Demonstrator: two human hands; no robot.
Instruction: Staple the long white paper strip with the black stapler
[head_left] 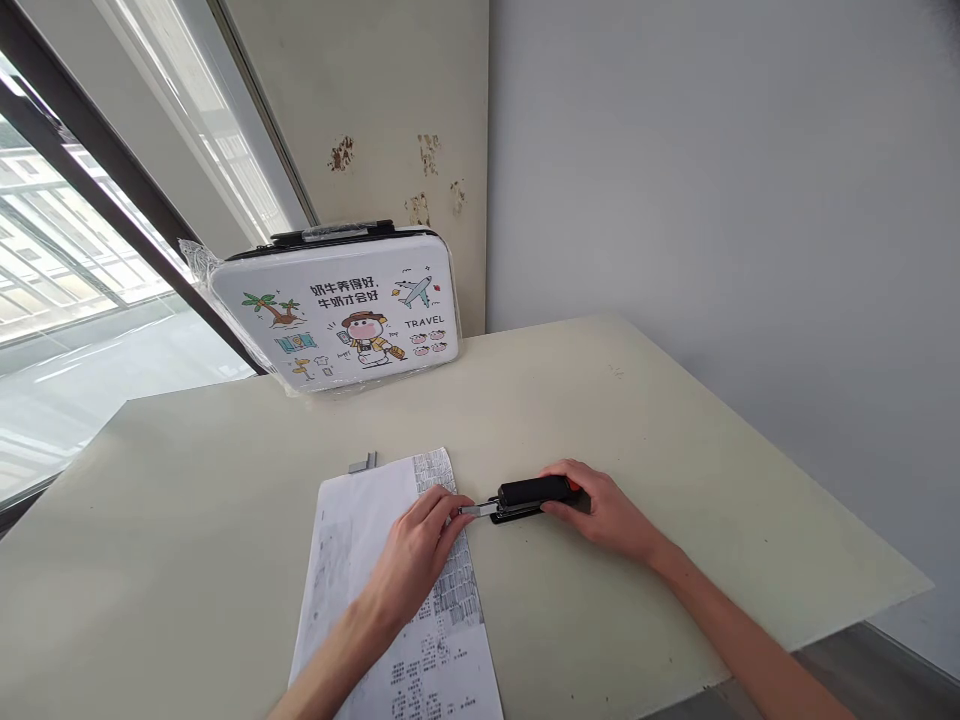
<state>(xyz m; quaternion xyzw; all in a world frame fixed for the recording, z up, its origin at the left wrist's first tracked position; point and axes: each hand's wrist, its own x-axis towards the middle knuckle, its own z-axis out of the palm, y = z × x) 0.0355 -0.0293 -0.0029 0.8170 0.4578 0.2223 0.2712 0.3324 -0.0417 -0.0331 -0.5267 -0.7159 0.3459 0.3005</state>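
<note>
A black stapler [532, 492] with a red spot near its rear lies over the table, just right of the papers. My right hand [596, 510] is closed around its back end, thumb below and fingers on top. From the stapler's front sticks out a silver metal staple tray [480, 510], pinched between the thumb and fingers of my left hand [424, 535]. Whether staples are in the tray I cannot make out. Beneath my left hand and forearm lie printed paper sheets [352, 570]. At their top edge rest small grey strips [364, 463] that look like staples.
A white cartoon-printed suitcase [337, 320], partly wrapped in clear plastic, stands at the table's back edge. The pale table [187, 520] ends near a window [60, 220] on the left and a grey wall [712, 180] at the right.
</note>
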